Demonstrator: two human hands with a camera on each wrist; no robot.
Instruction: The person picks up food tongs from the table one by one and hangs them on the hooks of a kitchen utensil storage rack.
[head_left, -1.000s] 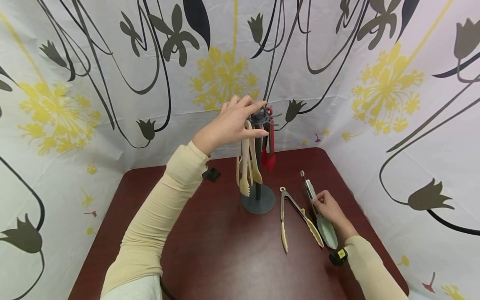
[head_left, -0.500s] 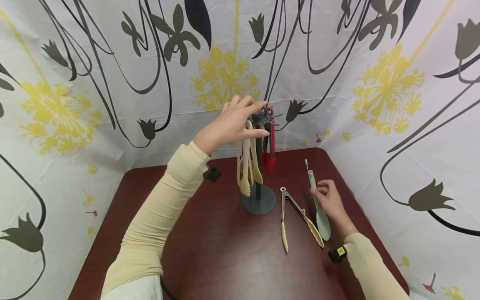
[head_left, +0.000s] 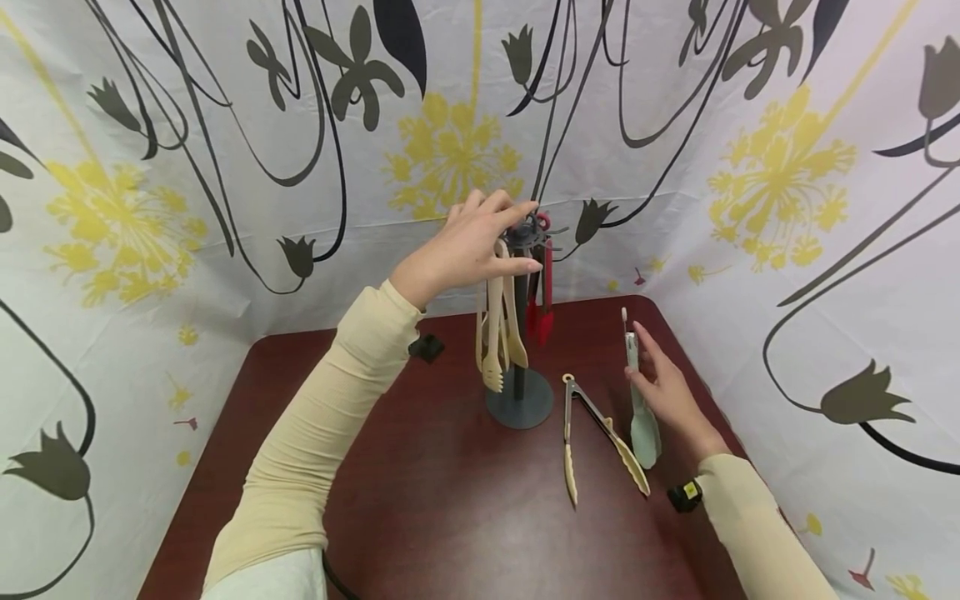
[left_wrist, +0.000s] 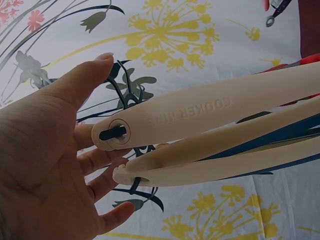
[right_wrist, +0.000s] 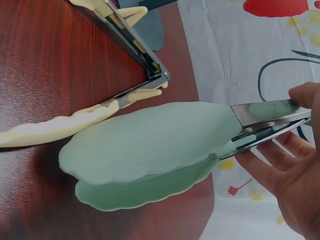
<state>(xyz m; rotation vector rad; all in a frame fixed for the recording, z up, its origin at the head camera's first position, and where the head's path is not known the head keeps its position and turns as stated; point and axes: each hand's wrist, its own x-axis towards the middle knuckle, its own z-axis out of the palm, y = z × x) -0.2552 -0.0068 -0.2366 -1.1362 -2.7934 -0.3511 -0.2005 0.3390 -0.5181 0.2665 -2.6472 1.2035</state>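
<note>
My left hand (head_left: 468, 242) is at the top of a dark utensil stand (head_left: 521, 404), fingers and thumb spread around its hooks. Cream utensils (head_left: 492, 317) hang just below it; the left wrist view shows one handle (left_wrist: 190, 107) close up, hung on a hook, with fingertips partly hidden behind. My right hand (head_left: 667, 392) holds pale green tongs (right_wrist: 150, 142) by the metal handle, thumb on one side and fingers on the other. Their two scalloped heads lie close together, pointing toward the front of the table. A pull ring shows at the handle's far end.
Cream-tipped metal tongs (head_left: 618, 446) lie spread on the dark red table (head_left: 435, 500), left of the green tongs. Red utensils (head_left: 548, 283) hang on the stand's right side. Flower-patterned cloth (head_left: 375, 167) surrounds the table at the back and sides.
My right hand has moved the green tongs toward the back of the table and turned them straighter. Its fingers now extend farther along the handle. The left hand stays in place.
</note>
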